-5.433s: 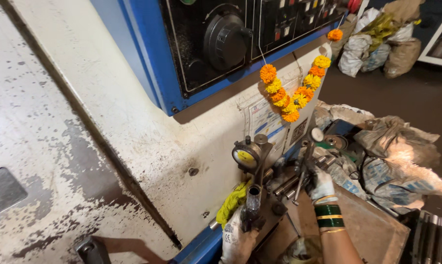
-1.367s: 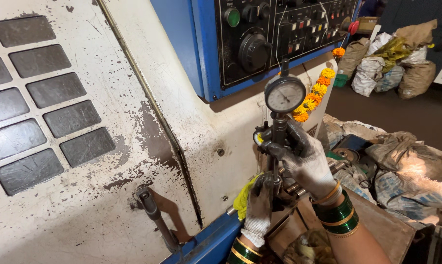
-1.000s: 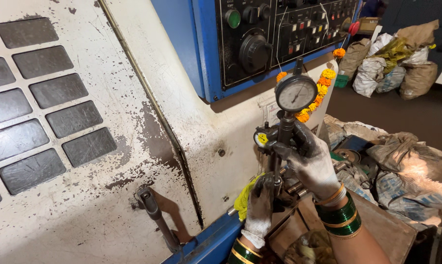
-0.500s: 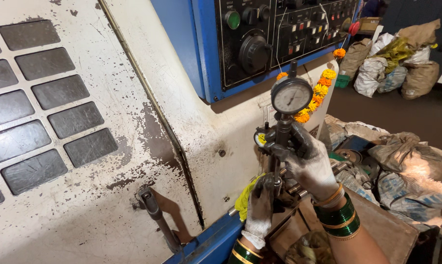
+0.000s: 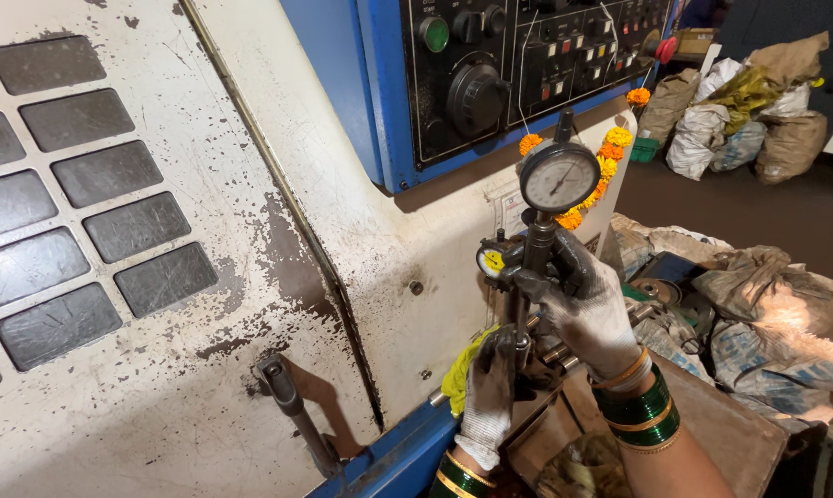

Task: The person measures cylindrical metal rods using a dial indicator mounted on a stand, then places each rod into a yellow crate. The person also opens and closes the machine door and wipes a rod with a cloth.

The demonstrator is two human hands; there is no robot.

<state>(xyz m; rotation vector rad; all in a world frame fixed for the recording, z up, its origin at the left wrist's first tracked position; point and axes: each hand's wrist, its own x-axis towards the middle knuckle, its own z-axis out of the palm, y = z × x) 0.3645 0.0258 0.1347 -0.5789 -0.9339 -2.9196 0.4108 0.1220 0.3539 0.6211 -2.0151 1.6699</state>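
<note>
My right hand (image 5: 590,309), in a dirty white glove with green bangles at the wrist, grips the stem of a bore gauge with a round white dial (image 5: 558,177) held upright. My left hand (image 5: 488,397), also gloved, holds the gauge's lower end just below. A second, smaller dial with a yellow face (image 5: 492,262) sits beside the stem at the level of my right fingers. Both hands are in front of the white machine body (image 5: 361,231).
A blue-framed black control panel (image 5: 490,74) with knobs and buttons is above the hands. An orange and yellow flower garland (image 5: 610,157) hangs under it. A metal door handle (image 5: 292,410) is at lower left. Sacks (image 5: 739,120) and rags lie at right.
Since the earliest frame, the gauge has been lifted upright in both hands. Over the last second the dial has shifted only slightly; both grips are unchanged.
</note>
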